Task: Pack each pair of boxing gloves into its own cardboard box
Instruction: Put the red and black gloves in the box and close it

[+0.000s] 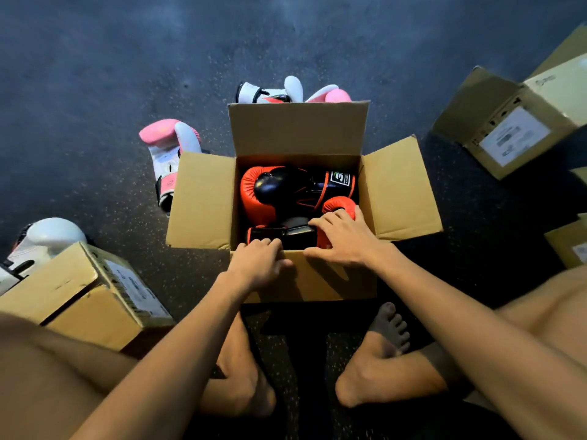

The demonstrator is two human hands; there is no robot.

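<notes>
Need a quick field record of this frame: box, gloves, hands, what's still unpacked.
open box: centre, flaps open
red gloves: two, red and black, inside the open box
right hand: fingers spread on the near red glove
left hand: at the near rim, fingers curled; grip unclear
pink gloves: unpacked, one left of the open box, more behind it
closed boxes: at left and right

A dark floor (95, 74), flecked with pale specks, is seen throughout. On its near part one bare foot (244, 382) and the other foot (378, 366) are rested, well apart. Bare thighs (47, 376) are seen at the lower corners.
</notes>
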